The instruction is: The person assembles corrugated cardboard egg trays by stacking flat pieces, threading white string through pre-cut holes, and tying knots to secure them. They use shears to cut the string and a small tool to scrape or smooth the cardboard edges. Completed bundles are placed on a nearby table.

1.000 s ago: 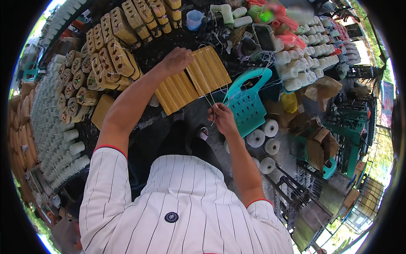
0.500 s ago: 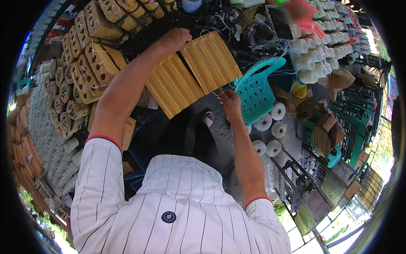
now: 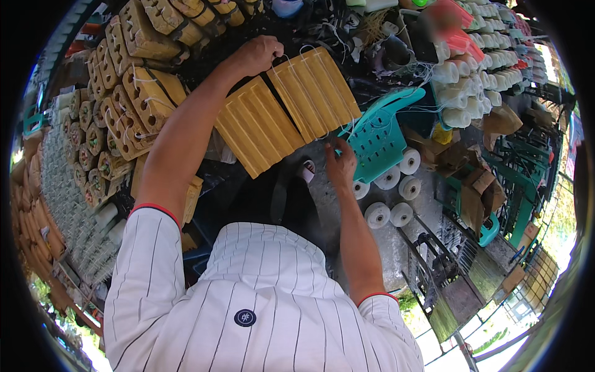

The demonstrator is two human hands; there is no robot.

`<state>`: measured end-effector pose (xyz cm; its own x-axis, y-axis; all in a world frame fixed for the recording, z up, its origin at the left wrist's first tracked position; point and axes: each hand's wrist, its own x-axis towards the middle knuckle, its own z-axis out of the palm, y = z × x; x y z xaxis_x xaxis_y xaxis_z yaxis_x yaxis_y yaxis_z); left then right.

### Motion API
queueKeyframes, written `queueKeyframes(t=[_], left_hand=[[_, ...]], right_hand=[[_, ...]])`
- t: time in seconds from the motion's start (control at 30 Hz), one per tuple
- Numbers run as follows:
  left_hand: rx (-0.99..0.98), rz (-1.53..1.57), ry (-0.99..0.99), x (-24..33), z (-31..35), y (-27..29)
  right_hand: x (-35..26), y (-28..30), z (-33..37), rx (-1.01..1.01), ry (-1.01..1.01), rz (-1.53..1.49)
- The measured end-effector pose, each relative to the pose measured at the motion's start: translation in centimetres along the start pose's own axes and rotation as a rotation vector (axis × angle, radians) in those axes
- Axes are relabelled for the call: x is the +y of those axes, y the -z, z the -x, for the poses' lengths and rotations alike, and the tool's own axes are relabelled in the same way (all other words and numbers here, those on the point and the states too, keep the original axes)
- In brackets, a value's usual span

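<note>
Two grooved yellow-brown slabs, a left slab (image 3: 259,127) and a right slab (image 3: 315,93), lie side by side with a dark gap between them. White string (image 3: 302,85) runs along grooves of the right slab and loops past its edges. My left hand (image 3: 260,54) is closed at the far edge, near the gap, with string looping up to its fingertips. Below the near edge of the right slab is my right hand (image 3: 341,164), its finger and thumb apart and nothing visible between them. Beside it stands a teal plastic chair (image 3: 375,146) with strands of string across it.
White thread spools (image 3: 378,214) stand on the floor right of my right forearm. Yellow-brown blocks with holes (image 3: 133,121) are stacked at the left. Many pale spools (image 3: 455,93) fill the far right. Cardboard (image 3: 480,192) and a metal frame (image 3: 443,266) lie farther right.
My right hand has drawn back slightly from the right slab's near edge, and its fingers have parted. My left hand has lifted a little at the far edge, the string loop there now showing more.
</note>
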<state>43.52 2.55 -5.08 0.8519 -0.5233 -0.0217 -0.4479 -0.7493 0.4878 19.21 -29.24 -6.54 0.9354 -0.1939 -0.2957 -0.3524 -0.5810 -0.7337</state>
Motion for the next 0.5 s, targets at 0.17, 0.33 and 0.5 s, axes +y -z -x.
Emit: queueKeyframes(t=[0.17, 0.33, 0.5], left_hand=[[0.085, 0.095, 0.215, 2.2, 2.0, -0.4], [0.089, 0.28, 0.303, 2.5, 2.5, -1.3], [0.177, 0.399, 0.339, 1.3, 2.3, -2.6]], right_hand=[[-2.0, -0.9, 2.1, 0.225, 0.225, 0.359], [-2.5, -2.8, 1.1, 0.224, 0.191, 0.352], [-2.2, -3.1, 0.7, 0.228, 0.207, 0.323]])
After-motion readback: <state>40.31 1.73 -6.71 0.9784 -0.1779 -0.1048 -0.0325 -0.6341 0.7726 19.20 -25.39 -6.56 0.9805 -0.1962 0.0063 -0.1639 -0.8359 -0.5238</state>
